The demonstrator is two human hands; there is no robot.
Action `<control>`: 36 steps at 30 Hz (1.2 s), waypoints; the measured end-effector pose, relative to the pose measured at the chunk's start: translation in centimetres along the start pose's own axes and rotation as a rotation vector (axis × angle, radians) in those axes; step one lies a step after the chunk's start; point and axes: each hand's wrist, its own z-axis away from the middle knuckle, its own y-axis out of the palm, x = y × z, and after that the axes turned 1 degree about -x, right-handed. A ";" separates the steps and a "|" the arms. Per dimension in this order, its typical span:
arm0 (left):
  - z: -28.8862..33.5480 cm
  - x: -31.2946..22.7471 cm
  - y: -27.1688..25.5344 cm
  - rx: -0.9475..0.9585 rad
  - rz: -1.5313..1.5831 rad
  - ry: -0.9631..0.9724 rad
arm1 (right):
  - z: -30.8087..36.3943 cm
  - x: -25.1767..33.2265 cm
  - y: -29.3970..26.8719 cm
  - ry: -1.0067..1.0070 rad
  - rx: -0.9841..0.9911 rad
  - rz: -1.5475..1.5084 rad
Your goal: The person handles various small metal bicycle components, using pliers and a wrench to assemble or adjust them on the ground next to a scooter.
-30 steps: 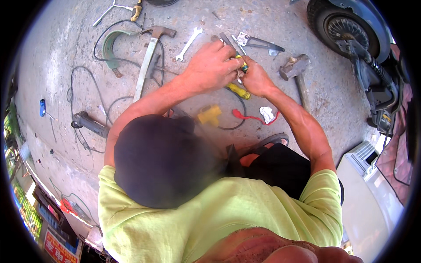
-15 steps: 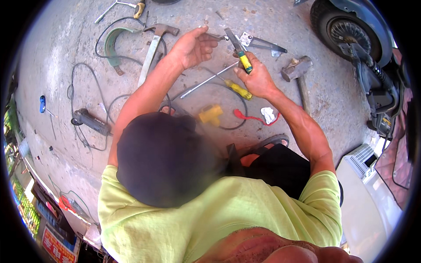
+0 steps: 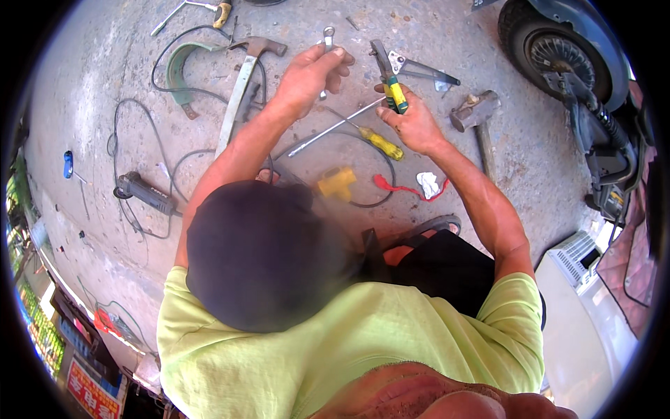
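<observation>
My left hand (image 3: 307,78) is closed around a metal wrench (image 3: 329,36). Its ring end points up past my fingers and its other end sticks out below them. In my right hand (image 3: 413,124) is a pair of pliers (image 3: 396,92) with yellow and green handles, jaws pointing up and away from me. The two tools are apart, with bare concrete between them. Just beyond the pliers lies a metal bracket (image 3: 426,70). A long screwdriver (image 3: 381,143) with a yellow handle rests on the ground below my hands, its shaft running toward the left.
A claw hammer (image 3: 241,82) and a curved green strip (image 3: 177,75) lie left of my left arm. Farther left is an angle grinder (image 3: 145,193) with its cord. Right of my right arm are a heavy hammer (image 3: 477,110) and a wheeled vehicle's tyre (image 3: 513,42). White crumpled paper (image 3: 427,184) lies nearer.
The wrench in my left hand has turned from pointing right, near the pliers, to pointing up. My right hand has shifted slightly right with the pliers, widening the space between the tools.
</observation>
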 end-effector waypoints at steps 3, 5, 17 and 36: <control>0.4 0.2 1.0 -0.086 -0.266 0.215 | 0.0 0.3 0.1 0.056 0.031 -0.014; 0.4 0.3 1.7 -0.147 -0.429 0.386 | 0.1 0.2 0.3 0.066 0.035 -0.025; -0.3 0.8 1.7 -0.255 -0.742 0.677 | 0.3 0.2 3.0 0.085 -0.024 0.043; 0.1 1.0 1.1 -0.170 -0.804 0.398 | 0.6 1.0 3.4 0.186 0.032 0.064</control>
